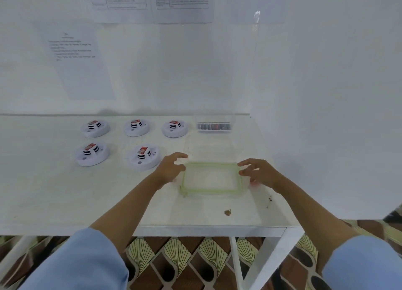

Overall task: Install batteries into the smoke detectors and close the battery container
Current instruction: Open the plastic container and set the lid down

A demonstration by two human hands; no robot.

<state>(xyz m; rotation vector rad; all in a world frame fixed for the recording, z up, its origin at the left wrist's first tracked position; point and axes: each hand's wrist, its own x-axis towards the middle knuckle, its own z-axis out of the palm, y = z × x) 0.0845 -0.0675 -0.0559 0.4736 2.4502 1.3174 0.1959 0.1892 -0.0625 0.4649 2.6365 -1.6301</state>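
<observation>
A person's left hand [171, 168] hovers at the left edge of a clear lid [208, 191] with a pale green rim, its fingers spread and loosely bent and not plainly closed on anything. The right hand [260, 172] sits at the lid's far right corner with its fingertips [241, 165] at the rim; blur hides whether they pinch it. The lid lies flat on the white counter [65, 192], near its right end and between the two hands. Just beyond it, at the far right of the counter, stands a clear container [231, 129], uncovered, with a row of batteries [214, 126] along its bottom. To the left, five round white smoke detectors [144, 158] are set out in two rows, three far and two near, each with a red-labelled block on top; the nearest one is just beside the left hand. A small brown speck [227, 212] marks the counter near its front edge. Light blue sleeves [82, 263] cover both upper arms. Printed sheets [82, 61] hang on the white wall behind, and a patterned floor [185, 257] shows below the counter.
</observation>
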